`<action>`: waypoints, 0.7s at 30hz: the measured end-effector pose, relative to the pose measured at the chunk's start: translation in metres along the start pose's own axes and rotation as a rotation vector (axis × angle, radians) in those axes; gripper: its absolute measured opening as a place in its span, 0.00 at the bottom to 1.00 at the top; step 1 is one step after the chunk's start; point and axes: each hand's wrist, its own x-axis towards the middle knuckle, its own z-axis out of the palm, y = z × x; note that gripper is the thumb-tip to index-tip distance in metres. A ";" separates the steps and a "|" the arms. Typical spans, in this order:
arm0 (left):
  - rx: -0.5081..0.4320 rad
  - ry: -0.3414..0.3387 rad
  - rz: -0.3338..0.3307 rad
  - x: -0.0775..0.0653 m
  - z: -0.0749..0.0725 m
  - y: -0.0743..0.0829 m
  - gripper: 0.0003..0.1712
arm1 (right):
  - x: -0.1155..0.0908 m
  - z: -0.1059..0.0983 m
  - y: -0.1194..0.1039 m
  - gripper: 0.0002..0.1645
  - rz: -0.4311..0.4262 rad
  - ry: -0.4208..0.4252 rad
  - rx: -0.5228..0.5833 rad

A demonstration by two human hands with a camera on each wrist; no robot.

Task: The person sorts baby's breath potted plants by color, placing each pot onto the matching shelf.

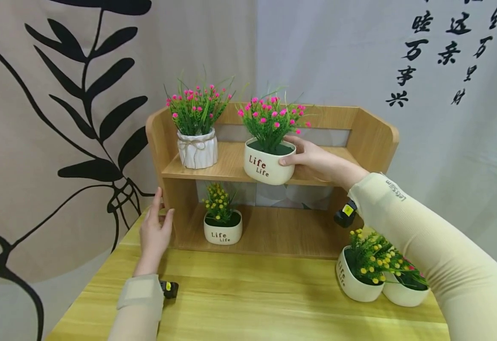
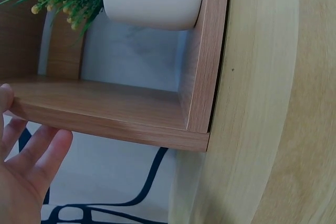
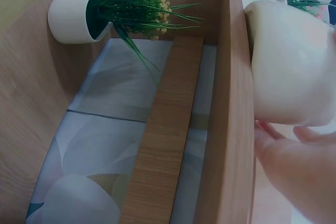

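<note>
In the head view my right hand (image 1: 312, 158) grips a cream "Life" potted plant (image 1: 263, 163) with pink flowers, thumb at its front and fingers behind. The pot overlaps the front edge of the upper shelf (image 1: 231, 161); in the right wrist view its pale side (image 3: 294, 66) shows beside the shelf board. My left hand (image 1: 156, 232) is at the left side panel of the wooden rack (image 1: 184, 213), thumb toward its front edge and fingers extended along the outside. A white pot tied with twine (image 1: 198, 151), with pink flowers, stands on the upper shelf's left.
A yellow-flowered pot (image 1: 222, 232) sits at the left of the lower shelf. At the right front of the table (image 1: 239, 293), another yellow-flowered pot (image 1: 359, 279) stands next to a cream pot (image 1: 406, 293), partly covered by leaves. A printed curtain (image 1: 316, 57) hangs behind.
</note>
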 end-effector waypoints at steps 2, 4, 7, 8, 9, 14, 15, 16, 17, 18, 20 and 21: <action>0.001 0.002 0.004 0.000 0.000 0.000 0.43 | 0.001 -0.002 0.001 0.53 -0.013 0.017 -0.023; -0.001 0.005 0.007 0.000 0.000 -0.001 0.43 | 0.001 -0.003 0.002 0.52 -0.026 0.047 -0.051; 0.000 0.004 0.004 0.000 0.000 -0.001 0.43 | 0.002 -0.005 0.002 0.50 -0.039 0.092 -0.084; -0.002 0.003 0.002 0.000 0.000 -0.001 0.43 | 0.003 -0.005 0.002 0.49 -0.042 0.108 -0.087; -0.002 0.002 -0.002 0.000 0.000 -0.001 0.43 | 0.003 -0.005 0.002 0.49 -0.044 0.121 -0.087; -0.001 -0.001 -0.017 0.000 0.000 -0.001 0.42 | 0.006 -0.003 -0.001 0.48 -0.039 0.176 -0.084; -0.001 -0.002 -0.019 0.000 0.000 -0.001 0.42 | 0.007 -0.003 -0.002 0.48 -0.037 0.183 -0.081; 0.000 -0.003 -0.021 0.000 0.000 -0.001 0.42 | 0.007 -0.002 -0.002 0.48 -0.036 0.190 -0.077; 0.001 -0.004 -0.023 0.000 0.000 -0.001 0.42 | 0.008 -0.002 -0.002 0.48 -0.035 0.194 -0.067; 0.001 -0.005 -0.024 0.000 0.000 0.000 0.42 | 0.008 -0.002 -0.002 0.48 -0.036 0.196 -0.055; -0.001 -0.004 -0.024 0.000 0.000 0.001 0.43 | 0.010 -0.002 -0.002 0.48 -0.038 0.197 -0.037; -0.002 -0.005 -0.023 0.000 0.001 0.001 0.43 | 0.011 -0.002 -0.002 0.48 -0.042 0.198 -0.026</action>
